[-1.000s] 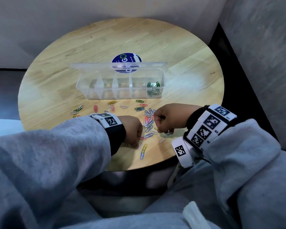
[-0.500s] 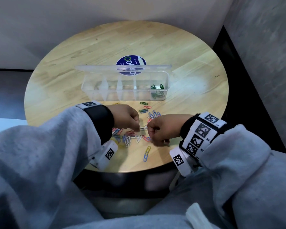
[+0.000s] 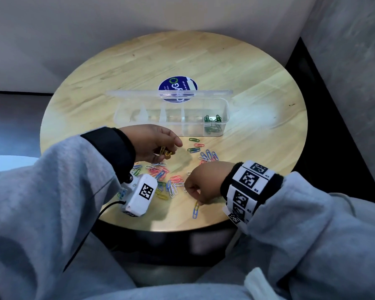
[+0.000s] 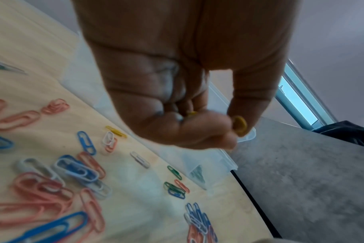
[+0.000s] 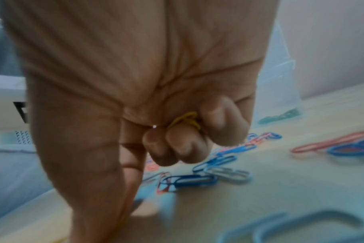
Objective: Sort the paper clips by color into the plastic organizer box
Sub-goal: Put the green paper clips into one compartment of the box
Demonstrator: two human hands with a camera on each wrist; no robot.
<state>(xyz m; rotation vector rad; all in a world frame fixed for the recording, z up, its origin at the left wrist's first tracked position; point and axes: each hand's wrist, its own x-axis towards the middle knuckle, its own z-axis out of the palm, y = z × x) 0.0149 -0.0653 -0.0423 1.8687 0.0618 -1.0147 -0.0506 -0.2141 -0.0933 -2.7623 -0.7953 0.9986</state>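
**What we cannot make out**

We cannot count the yellow clips (image 4: 240, 125) in the left hand (image 3: 154, 142); its curled fingers cover most of them. The right hand (image 3: 200, 182) hides its fingertips from the head camera, and its wrist view is blurred. Sleeves cover the table's (image 3: 204, 61) near-left edge. The sticker (image 3: 178, 86) text is too small to read.

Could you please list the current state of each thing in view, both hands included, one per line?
plastic organizer box: lid open, upright behind it.
green paper clips: in the rightmost compartment.
other compartments: look empty.
left hand: raised, pinching yellow paper clips.
right hand: low on the table, curled round yellow clips.
mixed paper clips: loose on the round table, unsorted.
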